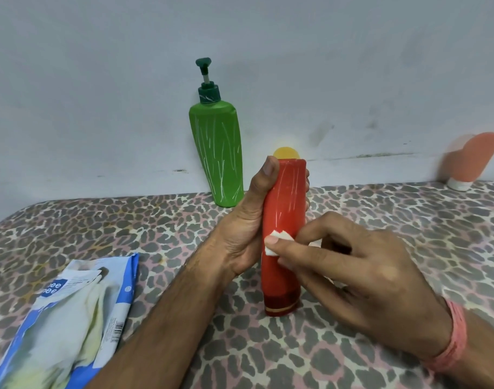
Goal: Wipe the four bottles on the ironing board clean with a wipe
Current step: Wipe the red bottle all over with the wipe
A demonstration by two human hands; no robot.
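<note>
Wiping in progress | red bottle [283,228] at frame centre is gripped upright by left hand [247,220]; wipe [276,242] is pinched against it by right hand [352,265] fingers | green pump bottle [216,153] and pink tube [473,161] apparently left; fourth bottle unseen

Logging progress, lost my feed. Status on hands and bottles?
Left hand grips red bottle upright on board. Right hand pinches wipe against its side. Green pump bottle untouched behind. Nothing in the way.

Ironing board cover [352,346]: pink-grey leopard print. Pump bottle [216,153]: green, white streaks, dark green pump. Held bottle [285,214]: red, white streaks, yellow cap. Tube [476,158]: salmon, white cap. Wipe [276,242]: white. Wipe packet [71,318]: blue and white.
</note>
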